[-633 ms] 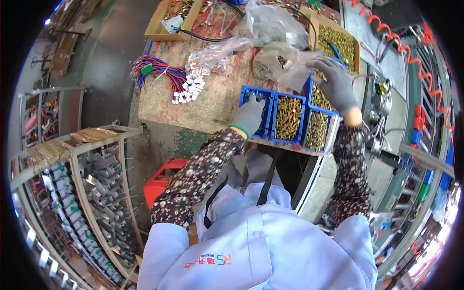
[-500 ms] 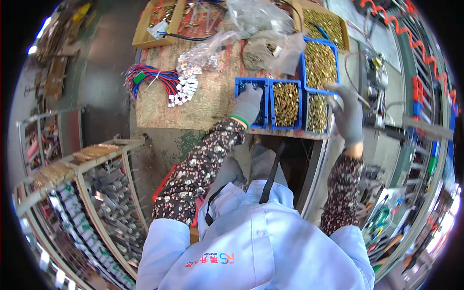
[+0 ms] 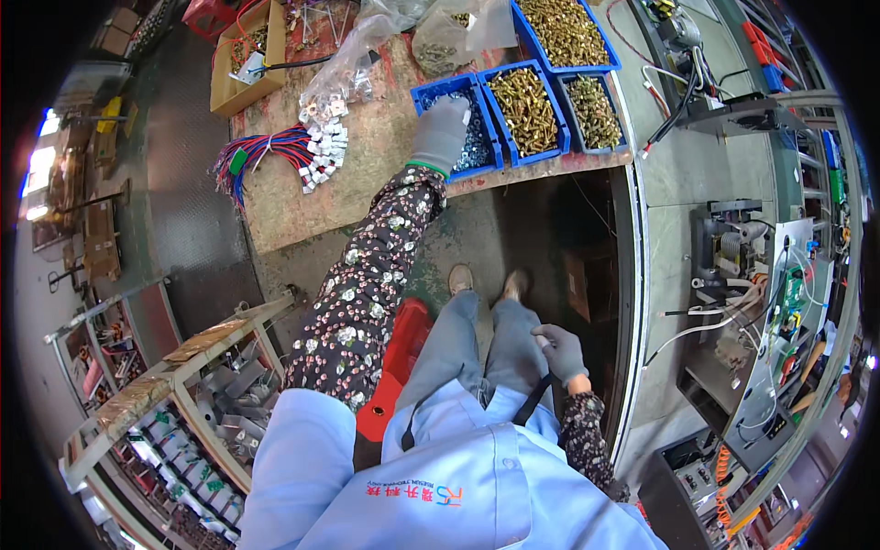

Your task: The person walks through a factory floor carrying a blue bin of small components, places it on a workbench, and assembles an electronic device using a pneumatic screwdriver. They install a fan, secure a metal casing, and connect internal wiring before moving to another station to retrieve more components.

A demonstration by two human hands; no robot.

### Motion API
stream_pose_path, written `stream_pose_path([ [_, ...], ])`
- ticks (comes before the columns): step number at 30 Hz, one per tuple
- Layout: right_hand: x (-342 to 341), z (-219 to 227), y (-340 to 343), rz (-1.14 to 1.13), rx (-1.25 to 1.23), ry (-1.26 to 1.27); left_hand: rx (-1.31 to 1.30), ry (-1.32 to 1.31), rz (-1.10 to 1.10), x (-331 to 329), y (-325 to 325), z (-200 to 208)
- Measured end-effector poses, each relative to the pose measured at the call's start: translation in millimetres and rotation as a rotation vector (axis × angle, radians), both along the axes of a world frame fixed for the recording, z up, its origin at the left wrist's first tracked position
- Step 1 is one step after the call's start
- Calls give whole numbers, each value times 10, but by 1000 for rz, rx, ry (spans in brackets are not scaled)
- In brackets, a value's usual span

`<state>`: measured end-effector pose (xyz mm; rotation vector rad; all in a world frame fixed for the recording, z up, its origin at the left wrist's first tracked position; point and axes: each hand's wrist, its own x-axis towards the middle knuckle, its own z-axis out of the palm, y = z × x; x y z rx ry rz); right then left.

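My left hand (image 3: pixel 442 134), in a grey glove with a green cuff edge, reaches into a blue bin (image 3: pixel 496 151) of small silvery metal pieces. Its fingers are mostly hidden among them. Beside that bin, brass-coloured screws (image 3: pixel 524 112) fill a second blue bin (image 3: pixel 566 137). To their right is a smaller bin of duller screws (image 3: pixel 593 112). My right hand (image 3: pixel 561 352), also gloved in grey, is over my right thigh, away from the table. Its fingers are curled together, and whatever they may hold is too small to make out.
A bundle of red and blue wires (image 3: pixel 275 145) with white connectors (image 3: pixel 323 156) lies left of the bins. Behind are a cardboard box (image 3: pixel 273 78), clear plastic bags (image 3: pixel 449 41) and a large blue bin (image 3: pixel 616 62) of screws. Wired equipment (image 3: pixel 733 275) stands right.
My right hand has drawn back from beside the screw bins at the right to above my thigh, its fingers now curled. My left hand is still in the bin of silvery pieces. The view has shifted.
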<state>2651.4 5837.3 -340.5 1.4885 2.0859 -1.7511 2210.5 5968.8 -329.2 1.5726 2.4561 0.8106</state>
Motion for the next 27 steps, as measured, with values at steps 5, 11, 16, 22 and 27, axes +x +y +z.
stream_pose_path([
  [5,124,-1061,-242,332,12,-211,12,59,61,48,26,81],
  [11,653,-2058,-645,401,-81,-410,248,133,-12,-121,-3,45],
  [16,1369,-2813,-1007,462,-123,-571,268,154,110,-377,-367,-92],
  [22,1975,-3980,-980,277,-127,-577,137,32,32,-618,-72,-70],
  [27,1716,-4627,-861,-7,-139,-499,-215,412,-48,-464,53,255],
])
